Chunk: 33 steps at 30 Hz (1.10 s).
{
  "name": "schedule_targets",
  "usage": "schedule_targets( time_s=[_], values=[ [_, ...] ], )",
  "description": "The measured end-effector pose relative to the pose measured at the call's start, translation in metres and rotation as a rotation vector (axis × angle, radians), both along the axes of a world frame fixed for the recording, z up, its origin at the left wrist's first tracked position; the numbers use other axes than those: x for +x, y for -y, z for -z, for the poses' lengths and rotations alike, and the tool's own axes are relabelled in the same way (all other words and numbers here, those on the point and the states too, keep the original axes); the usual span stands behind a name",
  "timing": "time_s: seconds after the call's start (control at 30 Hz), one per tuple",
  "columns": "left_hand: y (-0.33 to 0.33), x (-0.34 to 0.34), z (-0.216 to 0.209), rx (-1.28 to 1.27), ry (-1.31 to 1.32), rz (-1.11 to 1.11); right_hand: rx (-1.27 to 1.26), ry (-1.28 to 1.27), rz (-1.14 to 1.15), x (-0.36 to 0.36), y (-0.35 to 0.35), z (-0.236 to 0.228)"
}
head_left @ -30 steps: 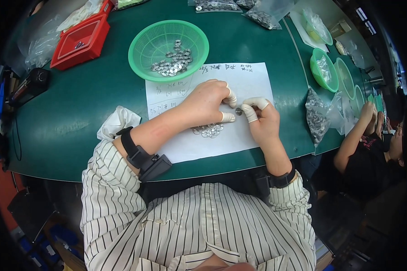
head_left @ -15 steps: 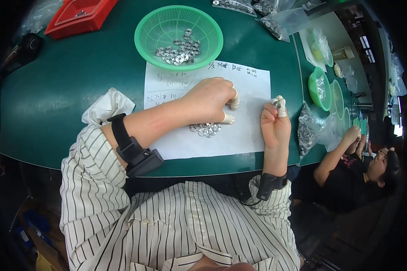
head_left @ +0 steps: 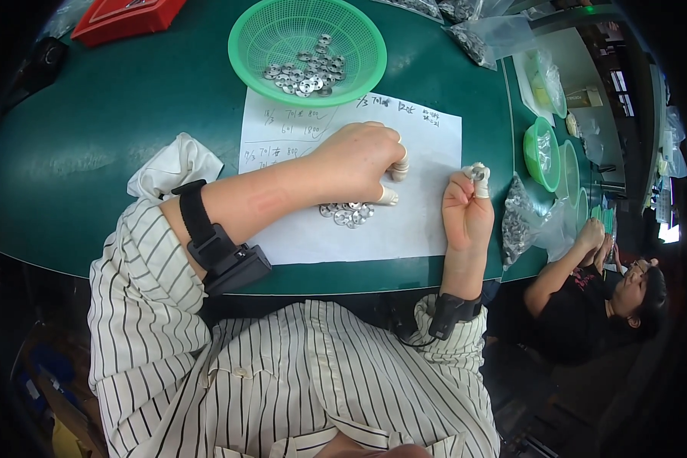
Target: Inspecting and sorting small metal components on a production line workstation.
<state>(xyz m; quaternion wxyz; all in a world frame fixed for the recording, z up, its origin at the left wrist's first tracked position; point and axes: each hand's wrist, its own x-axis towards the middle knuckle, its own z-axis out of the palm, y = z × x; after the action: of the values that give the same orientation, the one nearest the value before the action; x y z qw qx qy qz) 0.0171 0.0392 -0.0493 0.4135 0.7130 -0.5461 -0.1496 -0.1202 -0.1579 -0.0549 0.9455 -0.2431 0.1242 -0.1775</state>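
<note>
Several small round metal discs with holes (head_left: 348,216) lie in a loose pile on a written-on white paper sheet (head_left: 412,237). My left hand (head_left: 357,162) reaches over the sheet just beyond the pile, palm down. Its thumb and curled fingers wear white finger cots and stay apart, with nothing seen between them; the palm side is hidden. To the right, at the sheet's edge, my right hand (head_left: 466,206) is raised with its capped fingertips pinching a small metal disc (head_left: 478,174). Beyond the sheet, a green mesh basket (head_left: 240,61) holds more such discs.
A red tray (head_left: 130,21) stands far left, a white cloth (head_left: 179,166) by my left forearm. Plastic bags of metal parts (head_left: 517,229) lie right and far right. Green baskets (head_left: 533,156) stand beyond. Another person (head_left: 588,298) works at the right.
The metal disc in my right fingertips is turned, showing more of its bright face. My left hand stays nearly in place over the sheet. The whole view has shifted slightly.
</note>
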Motion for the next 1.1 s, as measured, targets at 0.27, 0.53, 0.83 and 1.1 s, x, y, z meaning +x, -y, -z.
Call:
schedule_targets(
  time_s=[0.27, 0.53, 0.83, 1.1],
  values=[
    [0.002, -0.001, 0.001, -0.024, 0.005, -0.014, -0.774, -0.279, 0.12, 0.001, -0.032, -0.008],
    [-0.001, -0.002, -0.004, 0.006, 0.061, -0.012, -1.908, -0.281, 0.203, 0.005, -0.059, -0.009],
    [0.002, -0.002, -0.01, 0.074, 0.176, 0.039, -1.543, -0.352, 0.247, 0.002, -0.043, 0.003],
    [-0.004, 0.008, -0.016, 0.078, -0.037, 0.135, -1.165, -0.357, 0.017, -0.001, -0.043, -0.006]
  ],
)
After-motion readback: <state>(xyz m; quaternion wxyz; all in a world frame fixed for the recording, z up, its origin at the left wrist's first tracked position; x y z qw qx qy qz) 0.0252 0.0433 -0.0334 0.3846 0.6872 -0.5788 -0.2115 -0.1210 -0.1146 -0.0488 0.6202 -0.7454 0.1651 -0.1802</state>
